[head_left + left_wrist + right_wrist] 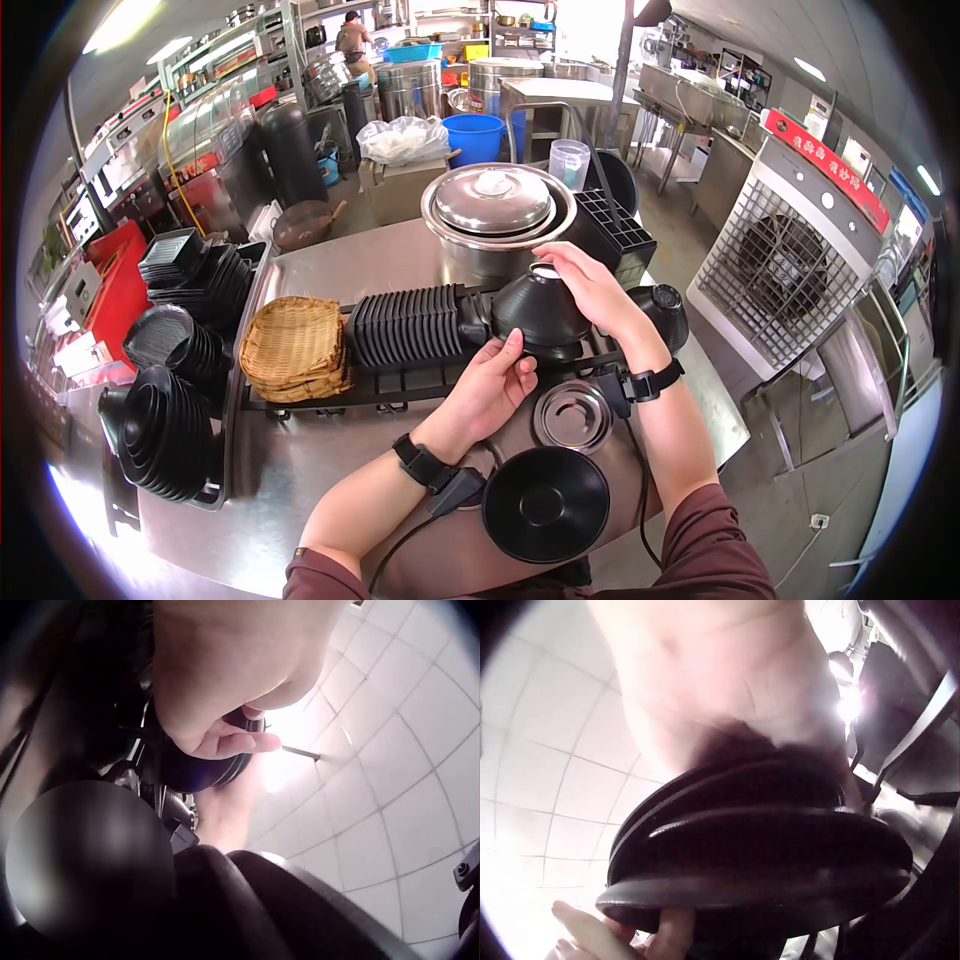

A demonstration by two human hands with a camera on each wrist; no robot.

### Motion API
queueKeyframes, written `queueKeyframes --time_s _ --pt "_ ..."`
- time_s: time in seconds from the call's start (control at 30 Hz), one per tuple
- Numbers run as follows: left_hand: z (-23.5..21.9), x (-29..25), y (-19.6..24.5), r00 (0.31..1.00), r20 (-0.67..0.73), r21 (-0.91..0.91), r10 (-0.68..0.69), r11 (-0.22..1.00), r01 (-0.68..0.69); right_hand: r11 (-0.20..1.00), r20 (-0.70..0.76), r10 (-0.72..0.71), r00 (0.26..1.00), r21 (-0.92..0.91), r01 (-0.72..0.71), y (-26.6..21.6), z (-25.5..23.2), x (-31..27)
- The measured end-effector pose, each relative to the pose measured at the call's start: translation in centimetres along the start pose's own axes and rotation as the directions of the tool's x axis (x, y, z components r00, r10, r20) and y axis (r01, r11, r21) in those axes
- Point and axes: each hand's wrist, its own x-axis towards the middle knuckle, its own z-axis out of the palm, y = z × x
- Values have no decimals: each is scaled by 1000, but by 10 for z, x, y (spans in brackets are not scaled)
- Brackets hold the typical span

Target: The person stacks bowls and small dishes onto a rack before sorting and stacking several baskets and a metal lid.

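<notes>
A nested stack of black bowls (535, 305) stands upside down between my hands, its rims facing down. My right hand (596, 290) grips it from the right, fingers bent over the narrow base. Lower on the near side, my left hand (490, 385) holds the rim, thumb up front. Several rims of the bowls (765, 840) show in the right wrist view, where fingers (676, 934) of the left hand curl at the lowest one. Closer to my body, a single black bowl (546, 475) lies mouth up beside a round metal dish (574, 415).
Left of the stack, a row of black dishes (405, 325) and woven bamboo trays (290, 345) lie on a black rack. Behind stands a lidded steel pot (498, 240). More black bowls (662, 305) are at the right, black dishes (165, 430) far left. An air cooler (790, 250) stands beyond the table.
</notes>
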Motion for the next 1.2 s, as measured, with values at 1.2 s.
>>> queueKeyframes --time_s 1.2 --pt "-8 13 0 957 263 375 -124 927 17 613 203 -53 978 -767 192 -41 13 -56"
